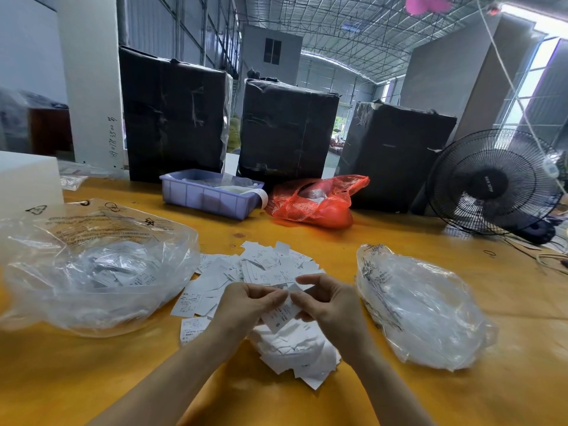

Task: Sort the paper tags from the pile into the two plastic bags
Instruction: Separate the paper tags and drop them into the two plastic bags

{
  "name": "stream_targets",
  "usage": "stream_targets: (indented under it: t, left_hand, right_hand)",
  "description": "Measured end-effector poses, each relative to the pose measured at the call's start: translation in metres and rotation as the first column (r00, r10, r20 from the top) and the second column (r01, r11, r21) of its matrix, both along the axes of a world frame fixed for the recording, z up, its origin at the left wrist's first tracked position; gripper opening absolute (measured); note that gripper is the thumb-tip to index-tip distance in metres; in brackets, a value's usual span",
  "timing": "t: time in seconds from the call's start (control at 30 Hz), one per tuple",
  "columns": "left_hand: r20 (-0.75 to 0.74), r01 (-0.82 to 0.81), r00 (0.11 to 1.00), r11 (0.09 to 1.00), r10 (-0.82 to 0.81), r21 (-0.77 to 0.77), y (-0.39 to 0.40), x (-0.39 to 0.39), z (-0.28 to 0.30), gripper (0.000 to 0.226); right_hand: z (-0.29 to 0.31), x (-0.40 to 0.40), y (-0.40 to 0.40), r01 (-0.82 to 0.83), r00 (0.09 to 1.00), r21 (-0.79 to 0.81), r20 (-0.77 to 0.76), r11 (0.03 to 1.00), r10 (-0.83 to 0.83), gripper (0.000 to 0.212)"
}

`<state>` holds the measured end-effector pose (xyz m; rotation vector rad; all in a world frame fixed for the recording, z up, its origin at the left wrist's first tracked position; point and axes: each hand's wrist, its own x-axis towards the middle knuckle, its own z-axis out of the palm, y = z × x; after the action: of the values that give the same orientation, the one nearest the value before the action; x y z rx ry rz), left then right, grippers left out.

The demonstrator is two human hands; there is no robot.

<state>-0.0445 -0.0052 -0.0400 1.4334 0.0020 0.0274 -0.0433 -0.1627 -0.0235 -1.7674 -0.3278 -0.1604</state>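
The two arms reached in from the near edge, and the hands met over the pile [270, 272] of tags; the left hand [246, 305] and the right hand [329, 305] each pinched the same tag [281, 313] between thumb and fingers, with the tag held up just between them; a letter S showed on it.

More tags lay under the hands and spread out past them on the yellow table [430, 235]; one bag [92, 272] sat well off to the left of the left hand, open and puffy, with white tags inside; the other bag [424, 305] sat just to the right of the right hand, and I could not tell where its mouth was.

I think the step was to read the tag and pick a bag; to do it well, the hands should hold the tag flat and still so the print shows, check that only one tag is pinched and not two stuck together, then let one hand go and let the other drop it deep into the right bag's mouth, not on the rim.

Beyond the hands sat a purple tray [209, 195], a red bag [313, 201] and a fan [495, 182].
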Motion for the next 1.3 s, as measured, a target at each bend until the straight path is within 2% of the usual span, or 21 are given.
stream_targets:
  t: [0.13,0.23,0.33,0.4,0.53,0.63,0.7,0.8,0.9,0.97,1.03,1.17,1.3]
  left_hand:
    - [-0.036,-0.075,0.997,0.997,0.074,-0.024,-0.003,-0.001,0.001,0.008]
    - [-0.087,-0.122,0.990,0.981,0.110,-0.153,-0.004,-0.002,0.003,0.023]
    - [-0.105,-0.156,0.985,0.965,0.137,-0.213,-0.005,-0.004,0.004,0.022]
    - [-0.103,-0.162,0.985,0.955,0.140,-0.249,-0.005,-0.006,0.006,0.030]
    - [-0.107,-0.156,0.986,0.939,0.129,-0.308,-0.007,-0.008,0.010,0.036]
    - [-0.116,-0.172,0.983,0.934,0.143,-0.313,-0.007,-0.007,0.008,0.035]
    - [-0.114,-0.168,0.984,0.931,0.138,-0.325,-0.006,-0.005,0.007,0.035]
    - [-0.129,-0.119,0.988,0.937,0.080,-0.329,-0.004,-0.002,0.009,0.040]
    - [-0.195,-0.027,0.981,0.978,-0.014,-0.208,0.000,-0.001,0.011,0.054]
    - [-0.240,0.078,0.964,0.986,-0.112,-0.146,0.006,-0.002,0.012,0.055]
    - [-0.241,0.150,0.956,0.984,-0.168,-0.094,0.011,-0.003,0.011,0.044]
    - [-0.241,0.132,0.961,0.991,-0.136,-0.034,0.015,-0.002,0.012,0.021]
    - [-0.223,0.116,0.970,0.989,-0.093,0.093,0.021,-0.003,0.021,0.016]
  right_hand:
    - [-0.004,0.000,0.004,0.020,0.998,-0.074,0.065,0.997,-0.015,0.009]
    - [-0.003,0.000,0.004,0.052,0.995,-0.045,0.086,0.998,-0.048,0.006]
    - [-0.005,-0.002,0.009,-0.001,0.993,-0.097,0.117,0.995,0.012,0.013]
    - [-0.007,-0.004,0.013,-0.007,0.991,-0.145,0.134,0.989,0.026,0.009]
    - [-0.008,-0.006,0.015,0.023,0.985,-0.171,0.175,0.985,0.007,0.026]
    - [-0.007,-0.008,0.015,-0.051,0.977,-0.249,0.189,0.967,0.100,0.026]
    - [-0.006,-0.008,0.015,-0.093,0.987,-0.169,0.113,0.981,0.113,0.023]
    - [-0.004,-0.005,0.010,-0.069,0.995,0.099,-0.068,0.993,0.076,0.015]
    - [-0.001,-0.001,0.003,0.017,0.977,0.250,-0.209,0.968,0.037,0.007]
    - [0.000,0.001,0.001,0.058,0.959,0.318,-0.281,0.946,0.035,0.002]
    - [0.000,0.002,0.000,0.098,0.948,0.360,-0.319,0.928,0.023,0.003]
    - [0.000,0.005,-0.003,0.139,0.950,0.406,-0.312,0.903,-0.006,0.005]
    - [0.005,0.006,-0.008,0.161,0.958,0.427,-0.285,0.890,-0.036,0.008]
